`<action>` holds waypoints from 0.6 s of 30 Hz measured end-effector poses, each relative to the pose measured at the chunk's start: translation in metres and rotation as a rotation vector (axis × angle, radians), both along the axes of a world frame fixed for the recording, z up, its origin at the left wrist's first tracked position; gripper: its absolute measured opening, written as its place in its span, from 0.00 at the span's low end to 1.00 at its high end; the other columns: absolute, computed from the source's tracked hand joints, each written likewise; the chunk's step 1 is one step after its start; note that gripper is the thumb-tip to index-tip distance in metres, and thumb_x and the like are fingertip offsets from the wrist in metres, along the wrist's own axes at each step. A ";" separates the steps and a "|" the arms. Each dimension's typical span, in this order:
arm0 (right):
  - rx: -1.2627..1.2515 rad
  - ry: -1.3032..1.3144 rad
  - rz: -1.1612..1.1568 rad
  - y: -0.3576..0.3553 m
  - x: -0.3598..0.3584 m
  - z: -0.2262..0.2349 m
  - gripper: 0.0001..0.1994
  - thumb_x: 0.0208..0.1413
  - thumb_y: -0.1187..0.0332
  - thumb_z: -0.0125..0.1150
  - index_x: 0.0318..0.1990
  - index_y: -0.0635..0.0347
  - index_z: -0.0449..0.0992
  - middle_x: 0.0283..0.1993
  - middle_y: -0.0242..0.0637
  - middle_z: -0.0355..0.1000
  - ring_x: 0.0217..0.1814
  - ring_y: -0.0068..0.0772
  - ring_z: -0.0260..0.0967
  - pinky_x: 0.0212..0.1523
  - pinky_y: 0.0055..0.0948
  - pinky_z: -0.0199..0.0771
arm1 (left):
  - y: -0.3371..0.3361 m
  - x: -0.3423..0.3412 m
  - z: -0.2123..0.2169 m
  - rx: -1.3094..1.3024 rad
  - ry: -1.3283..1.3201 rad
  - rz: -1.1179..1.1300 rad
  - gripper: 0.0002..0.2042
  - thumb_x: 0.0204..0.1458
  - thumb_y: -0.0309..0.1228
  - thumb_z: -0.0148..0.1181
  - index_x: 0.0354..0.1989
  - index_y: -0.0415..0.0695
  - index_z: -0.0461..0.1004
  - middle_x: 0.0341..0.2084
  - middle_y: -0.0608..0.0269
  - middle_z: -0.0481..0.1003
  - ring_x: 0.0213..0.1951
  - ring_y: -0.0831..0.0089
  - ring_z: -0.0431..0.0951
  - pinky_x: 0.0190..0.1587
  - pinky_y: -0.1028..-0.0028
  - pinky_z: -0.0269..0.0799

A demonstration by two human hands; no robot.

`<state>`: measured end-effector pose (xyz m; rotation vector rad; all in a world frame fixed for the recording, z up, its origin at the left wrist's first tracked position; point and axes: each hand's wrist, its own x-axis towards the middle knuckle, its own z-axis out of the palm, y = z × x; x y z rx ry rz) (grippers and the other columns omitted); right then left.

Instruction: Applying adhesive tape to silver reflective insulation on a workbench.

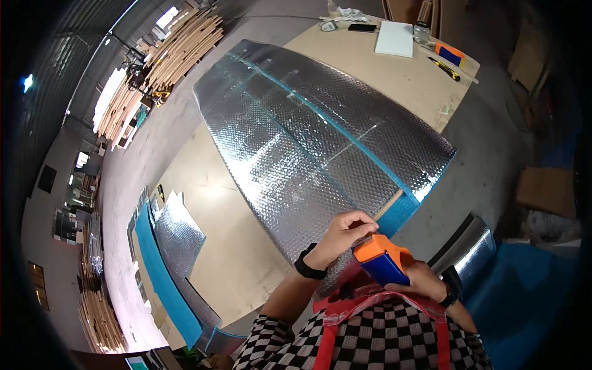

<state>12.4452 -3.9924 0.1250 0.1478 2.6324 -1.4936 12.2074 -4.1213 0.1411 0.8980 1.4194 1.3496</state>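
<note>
A: Starting from fingers?
B: Bends left hand, thumb close to fingertips, at front of orange-and-blue tape dispenser; cannot tell if pinching tape; grips dispenser firmly in right hand, with fingers wrapped around body
A: Located where?
B: Just before red apron, at near end of foil sheet
A: How much done?
B: Probably partway; shows foil spread flat on pale table, with blue lines like seams already joined; seemingly leaves blue patch at near end to finish
A: Farther out?
B: Note silver offcuts leftward, foil roll rightward, spare dispenser and yellow knife beyond sheet
</note>
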 end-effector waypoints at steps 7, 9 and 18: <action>-0.210 -0.239 -0.198 -0.001 -0.042 0.016 0.24 0.54 0.54 0.69 0.50 0.64 0.75 0.42 0.43 0.79 0.43 0.37 0.79 0.46 0.34 0.77 | -0.029 -0.235 -0.072 0.104 0.282 0.819 0.02 0.55 0.23 0.61 0.30 0.40 0.77 0.24 0.74 0.72 0.27 0.83 0.69 0.31 0.79 0.66; -0.287 -0.147 -0.348 -0.014 -0.074 0.020 0.22 0.54 0.60 0.70 0.52 0.65 0.75 0.40 0.35 0.79 0.41 0.24 0.75 0.46 0.27 0.75 | -0.029 -0.295 -0.091 0.028 0.250 0.750 0.03 0.56 0.24 0.60 0.31 0.39 0.77 0.23 0.72 0.71 0.27 0.82 0.68 0.30 0.78 0.65; -0.610 -0.312 -0.480 -0.006 -0.252 0.012 0.23 0.59 0.58 0.64 0.52 0.70 0.73 0.34 0.39 0.76 0.31 0.25 0.76 0.25 0.24 0.82 | 0.041 -0.470 -0.137 0.067 0.648 0.808 0.02 0.57 0.20 0.58 0.37 0.38 0.77 0.34 0.67 0.78 0.37 0.77 0.75 0.42 0.75 0.71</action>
